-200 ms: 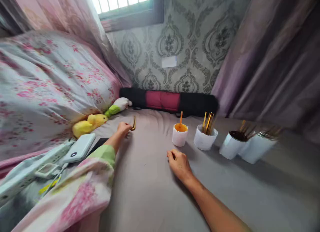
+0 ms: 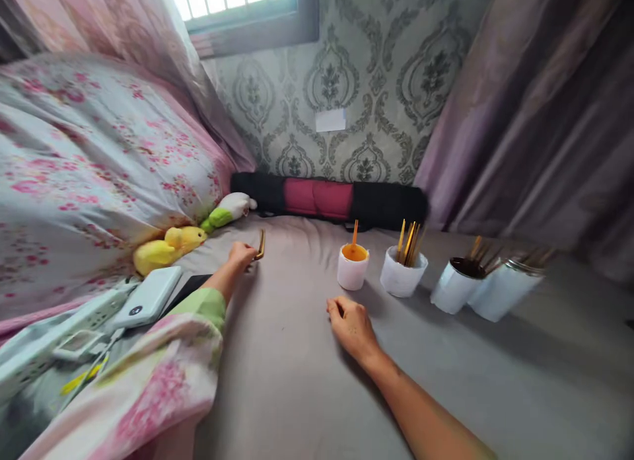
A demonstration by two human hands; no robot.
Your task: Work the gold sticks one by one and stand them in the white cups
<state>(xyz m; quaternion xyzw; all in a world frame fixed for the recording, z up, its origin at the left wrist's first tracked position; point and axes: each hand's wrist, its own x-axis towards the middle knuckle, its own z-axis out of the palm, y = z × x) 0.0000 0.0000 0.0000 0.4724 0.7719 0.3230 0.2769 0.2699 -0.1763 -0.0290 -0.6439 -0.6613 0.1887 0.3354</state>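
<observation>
A: What's furthest left of the orange-lined cup [image 2: 352, 276]?
B: Power strip [image 2: 54, 341] and a pale power bank [image 2: 150, 296], yellow plush [image 2: 157, 254] just beyond them. They kinda crowd that edge of the grey sheet [image 2: 282, 367].
A: And the left hand [image 2: 242, 255]?
B: Well left of the cup, arm stretched out. Thumb and fingers look pinched on the low end of a bent gold-brown piece [image 2: 261, 242] that tilts up from there. Wide open stretch of sheet between that piece and the cup.
A: Far side?
B: Black-and-red roll [image 2: 319, 199] running across behind the cup, strip of sheet in between.
A: Right hand [image 2: 352, 324]?
B: Just in front of the cup, apart from it, fingers curled. Honestly can't tell if the tips press together.
A: Right of the cup?
B: White cup of gold sticks [image 2: 402, 285] near it, small gap. Further right, a dark-lined cup [image 2: 450, 291], then a taller container [image 2: 505, 293]. Those two overlap from here, can't tell if they touch. Plenty of open sheet in front.
</observation>
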